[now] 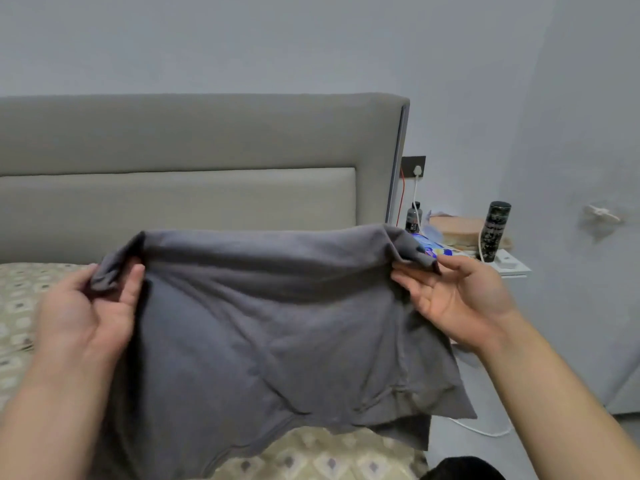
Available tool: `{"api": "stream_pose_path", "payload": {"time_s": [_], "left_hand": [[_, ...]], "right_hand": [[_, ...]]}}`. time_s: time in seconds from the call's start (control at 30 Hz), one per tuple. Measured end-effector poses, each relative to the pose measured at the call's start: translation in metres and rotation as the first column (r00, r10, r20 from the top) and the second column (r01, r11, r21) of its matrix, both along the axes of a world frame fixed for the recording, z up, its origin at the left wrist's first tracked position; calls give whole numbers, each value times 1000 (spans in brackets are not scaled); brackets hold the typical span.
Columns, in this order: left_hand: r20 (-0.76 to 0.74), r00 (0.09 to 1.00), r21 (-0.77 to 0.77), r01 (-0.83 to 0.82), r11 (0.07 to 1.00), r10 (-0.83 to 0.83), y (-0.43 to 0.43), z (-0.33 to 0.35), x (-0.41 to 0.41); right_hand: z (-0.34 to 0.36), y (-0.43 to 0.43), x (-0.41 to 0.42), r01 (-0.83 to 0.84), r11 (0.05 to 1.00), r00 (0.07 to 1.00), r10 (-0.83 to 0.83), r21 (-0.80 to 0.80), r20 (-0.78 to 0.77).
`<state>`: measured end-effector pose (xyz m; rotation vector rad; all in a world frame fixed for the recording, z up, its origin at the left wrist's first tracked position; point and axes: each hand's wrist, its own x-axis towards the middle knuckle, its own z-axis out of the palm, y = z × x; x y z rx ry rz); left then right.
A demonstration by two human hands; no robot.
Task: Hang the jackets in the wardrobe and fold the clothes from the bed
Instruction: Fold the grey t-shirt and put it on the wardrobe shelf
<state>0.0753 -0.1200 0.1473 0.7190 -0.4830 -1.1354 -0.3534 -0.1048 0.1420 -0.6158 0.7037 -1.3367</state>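
Bare forearms raised, apart. Left hand (86, 306) pinches grey garment (263, 323) top corner; right hand (457, 303), palm up, pinches opposite corner.

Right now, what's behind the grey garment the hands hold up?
Above the grey garment, held by the left hand and right hand, the beige headboard shows. The patterned bedspread shows left and below. Whatever lies directly behind the garment is hidden.
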Motion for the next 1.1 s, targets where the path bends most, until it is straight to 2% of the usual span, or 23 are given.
{"api": "stream_pose_path", "payload": {"time_s": [0.07,0.13,0.17,0.23,0.27,0.33,0.4,0.5,0.57,0.6,0.63,0.7,0.8,0.9,1.03,1.07,1.1], "left_hand": [[-70,994,31,-83,996,85,-23,-3,3],[-175,982,142,-41,989,66,-54,-19,3],[-131,990,189,-26,982,52,-70,-35,2],[156,987,304,-23,953,-25,-84,-74,-4],[306,948,364,-37,931,-82,-84,-96,-10],[572,781,455,-47,889,-252,-68,-147,-20],[723,531,571,-97,815,-443,-45,-199,-24],[761,165,646,-284,709,-627,-11,-264,-14],[757,-100,557,-419,717,-646,6,-286,-2],[761,-161,499,-472,726,-628,12,-291,4],[778,-163,457,-517,724,-607,16,-292,7],[825,-100,402,-587,702,-556,20,-292,11],[829,-136,333,-658,675,-542,14,-290,20],[782,-121,373,-696,614,-612,4,-286,28],[706,-36,539,-620,570,-707,-13,-281,44],[696,-24,561,-605,565,-717,-18,-280,50],[692,-18,567,-605,559,-721,-23,-278,54]], "right_hand": [[-12,-10,5,-12,1000,1000,12,16,19],[-27,-26,15,64,994,998,-65,87,14],[-37,-35,21,125,983,992,-126,132,-5],[-64,-43,30,216,960,951,-166,176,-261],[-83,-42,30,241,950,898,-141,199,-417],[-118,-30,27,248,935,745,-18,252,-667],[-148,-11,21,226,913,598,146,340,-788],[-185,6,17,188,868,476,329,460,-815],[-206,7,20,188,861,446,354,473,-822],[-214,6,22,195,865,433,347,462,-832],[-223,5,23,208,872,417,332,444,-846],[-238,5,22,241,885,320,314,398,-894],[-248,-5,22,223,917,134,307,330,-942],[-254,-14,30,211,934,39,288,290,-957],[-262,-10,35,219,915,-20,351,339,-936],[-262,-11,34,229,908,-5,363,352,-932],[-263,-13,34,238,903,53,357,359,-933]]}}
